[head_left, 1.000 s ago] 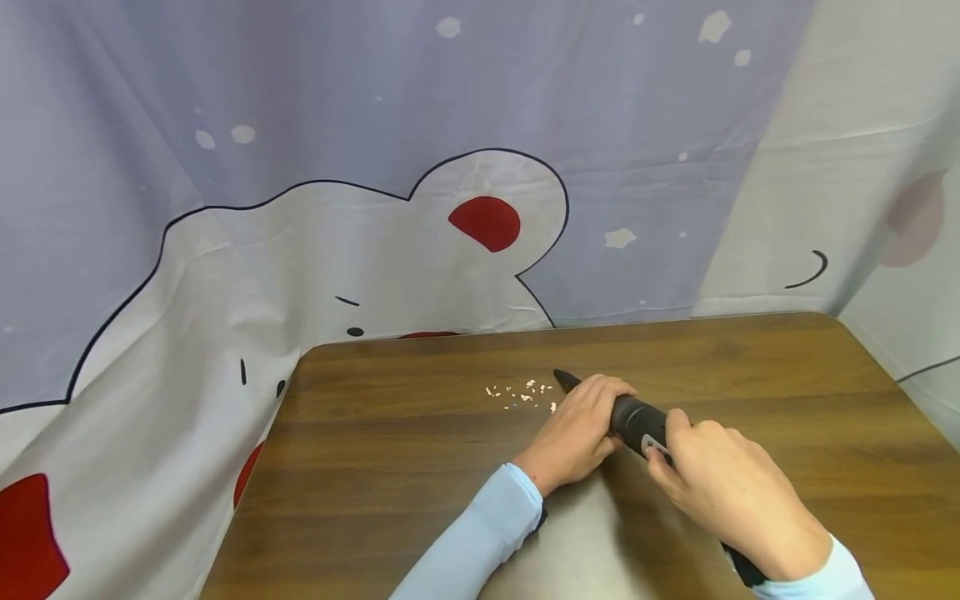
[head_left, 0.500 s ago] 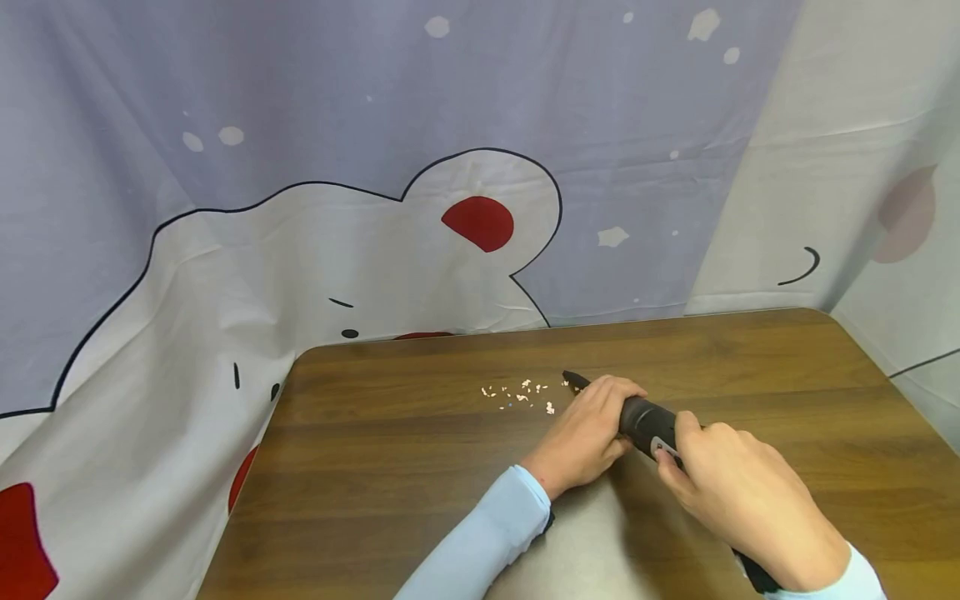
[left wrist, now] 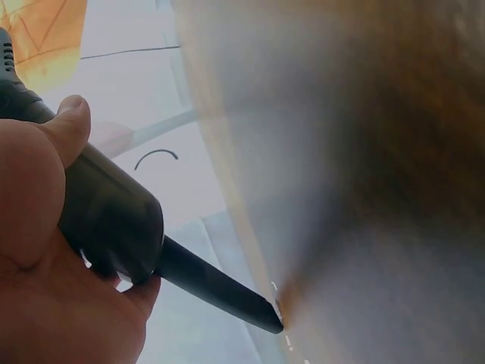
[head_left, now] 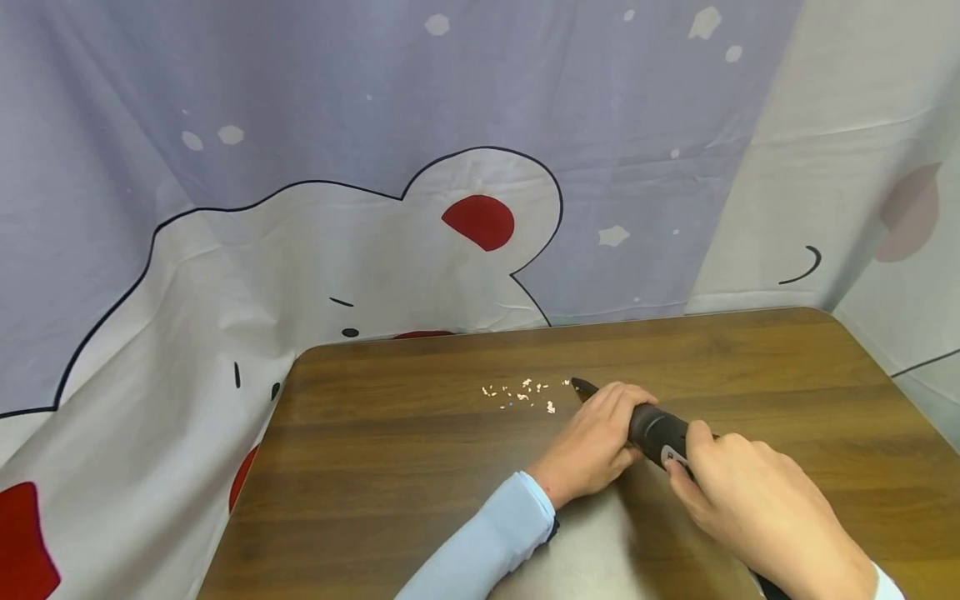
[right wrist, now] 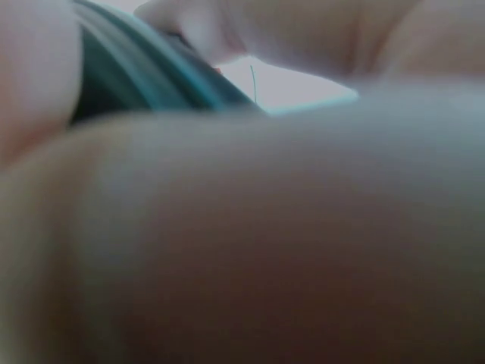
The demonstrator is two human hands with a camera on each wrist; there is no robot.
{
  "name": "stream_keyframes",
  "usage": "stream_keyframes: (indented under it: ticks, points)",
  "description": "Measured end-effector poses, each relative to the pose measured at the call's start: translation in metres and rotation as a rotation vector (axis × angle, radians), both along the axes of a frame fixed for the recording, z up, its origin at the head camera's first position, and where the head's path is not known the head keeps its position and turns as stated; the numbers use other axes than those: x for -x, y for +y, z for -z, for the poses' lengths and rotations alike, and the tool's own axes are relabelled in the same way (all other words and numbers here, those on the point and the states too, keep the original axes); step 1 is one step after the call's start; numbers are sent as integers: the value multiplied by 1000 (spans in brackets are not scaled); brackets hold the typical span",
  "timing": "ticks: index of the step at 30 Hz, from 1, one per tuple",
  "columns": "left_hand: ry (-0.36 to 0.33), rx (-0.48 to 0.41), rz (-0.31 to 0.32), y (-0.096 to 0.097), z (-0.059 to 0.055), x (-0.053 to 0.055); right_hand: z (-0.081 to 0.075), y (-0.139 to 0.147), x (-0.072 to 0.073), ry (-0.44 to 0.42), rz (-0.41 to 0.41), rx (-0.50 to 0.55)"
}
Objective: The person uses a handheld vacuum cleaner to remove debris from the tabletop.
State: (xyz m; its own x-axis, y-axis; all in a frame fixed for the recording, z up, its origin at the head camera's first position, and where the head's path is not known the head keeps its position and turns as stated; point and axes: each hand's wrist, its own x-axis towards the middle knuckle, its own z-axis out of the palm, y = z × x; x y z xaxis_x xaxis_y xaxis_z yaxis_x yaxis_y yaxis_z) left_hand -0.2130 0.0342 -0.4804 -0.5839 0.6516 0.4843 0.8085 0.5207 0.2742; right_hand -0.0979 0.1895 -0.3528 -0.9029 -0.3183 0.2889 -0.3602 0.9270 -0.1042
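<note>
A black handheld vacuum cleaner [head_left: 660, 435] slants over the table, its narrow nozzle [head_left: 583, 387] pointing to the far left. My left hand [head_left: 596, 437] grips its front end. Farther back, my right hand [head_left: 757, 508] holds the handle, with the thumb near a light grey panel. Pale crumbs [head_left: 551, 407] lie scattered left of the nozzle tip. Low in the left wrist view, the nozzle [left wrist: 220, 288] comes down to the table surface close to a few crumbs. Blurred fingers fill most of the right wrist view and hide much of the dark vacuum body [right wrist: 125, 72].
The brown wood-grain table [head_left: 390, 483] has rounded far corners. A patterned curtain [head_left: 337, 125] hangs right behind its far edge and beside it. A pale glare [head_left: 577, 550] lies on the tabletop below the left forearm.
Both hands have moved right and slightly nearer with the vacuum cleaner. Its nozzle tip has drawn away from the main scatter of crumbs. Both grips look the same.
</note>
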Motion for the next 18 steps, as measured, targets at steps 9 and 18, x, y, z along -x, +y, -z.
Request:
stream_keyframes:
  ticks: [9,18]
  points:
    - [4,3,-24,-6,1,-5,0,-1,0,-10,-17,4]
    - [7,18,-34,-8,-4,-12,-1,-1,-3,-11,-28,-3]
